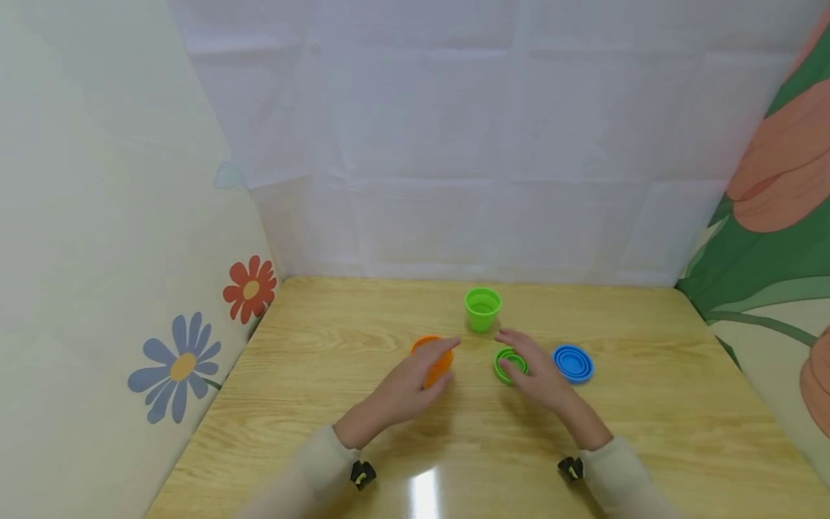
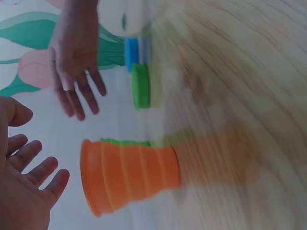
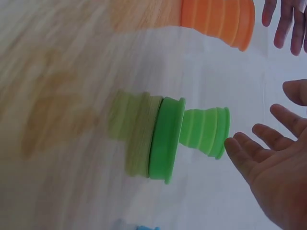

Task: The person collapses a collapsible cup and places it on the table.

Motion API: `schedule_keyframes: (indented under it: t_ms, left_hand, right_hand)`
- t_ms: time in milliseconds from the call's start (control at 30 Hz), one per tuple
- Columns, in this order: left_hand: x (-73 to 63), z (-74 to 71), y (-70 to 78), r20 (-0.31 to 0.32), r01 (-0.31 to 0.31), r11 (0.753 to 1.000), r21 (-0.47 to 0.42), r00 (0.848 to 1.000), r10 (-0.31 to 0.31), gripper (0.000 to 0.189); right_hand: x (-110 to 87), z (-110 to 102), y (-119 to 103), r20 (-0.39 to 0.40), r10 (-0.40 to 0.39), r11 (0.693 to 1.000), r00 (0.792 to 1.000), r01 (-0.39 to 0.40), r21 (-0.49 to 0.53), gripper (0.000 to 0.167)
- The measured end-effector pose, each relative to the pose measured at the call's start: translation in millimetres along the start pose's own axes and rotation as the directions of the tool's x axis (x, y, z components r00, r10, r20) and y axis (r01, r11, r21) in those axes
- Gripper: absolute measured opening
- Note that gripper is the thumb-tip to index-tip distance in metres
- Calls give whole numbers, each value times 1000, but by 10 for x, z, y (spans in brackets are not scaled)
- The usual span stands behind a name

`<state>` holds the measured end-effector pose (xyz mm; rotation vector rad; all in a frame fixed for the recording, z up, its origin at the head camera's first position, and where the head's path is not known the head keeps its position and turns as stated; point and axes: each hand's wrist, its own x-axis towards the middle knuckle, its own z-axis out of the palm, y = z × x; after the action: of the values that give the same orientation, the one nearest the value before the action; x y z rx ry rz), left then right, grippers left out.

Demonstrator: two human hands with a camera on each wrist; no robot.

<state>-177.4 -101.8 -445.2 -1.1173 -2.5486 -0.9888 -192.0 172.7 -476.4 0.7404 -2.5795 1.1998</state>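
An orange collapsible cup (image 1: 438, 370), expanded, stands on the table with my left hand (image 1: 412, 382) raised beside and partly in front of it. In the left wrist view that hand's fingers (image 2: 36, 163) are spread apart from the cup's rim. My right hand (image 1: 540, 373) hovers over a flattened dark green collapsible cup (image 1: 503, 369), covering part of it in the head view. Its fingers (image 3: 259, 148) are loosely extended and hold nothing. A blue collapsible cup (image 1: 573, 363), also flattened, lies just right of the right hand. Farther back stands an expanded light green cup (image 1: 483, 308).
The wooden table (image 1: 311, 360) meets a white cloth backdrop (image 1: 421, 144) at its far edge. Flower-printed panels flank it on the left (image 1: 97, 238) and right (image 1: 778, 288). A bright reflection shows on the tabletop near the front.
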Motion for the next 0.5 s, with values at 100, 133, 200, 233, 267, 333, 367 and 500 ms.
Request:
schedule_keyframes:
  t_ms: [100, 133, 200, 233, 267, 333, 367, 500]
  left_hand:
    - [-72, -47, -117, -4, -113, 981, 158, 993, 115, 55]
    - [-92, -63, -154, 7, -146, 968, 206, 989, 148, 56]
    - [-132, -98, -223, 44, -198, 932, 302, 980, 194, 57]
    - [-151, -117, -254, 68, -211, 918, 337, 978, 199, 58]
    - [-169, -134, -283, 88, -220, 905, 365, 975, 202, 59]
    - [-207, -167, -335, 123, -222, 888, 401, 974, 188, 60]
    - [-224, -178, -360, 139, -221, 881, 419, 974, 179, 61]
    - [-281, -210, -450, 177, -213, 873, 438, 973, 149, 62]
  right_hand:
    - [32, 45, -71, 34, -47, 997, 998, 48, -55, 45]
    - [45, 59, -96, 48, -60, 996, 997, 63, -66, 46]
    - [69, 94, -133, 82, -90, 990, 993, 98, -101, 48]
    - [81, 111, -147, 100, -106, 986, 989, 118, -121, 49]
    - [95, 129, -157, 116, -123, 980, 986, 139, -141, 50]
    - [121, 158, -173, 150, -154, 966, 977, 181, -184, 52]
    - [131, 172, -177, 161, -170, 957, 972, 202, -208, 52]
    - [159, 212, -185, 190, -215, 926, 958, 262, -273, 55]
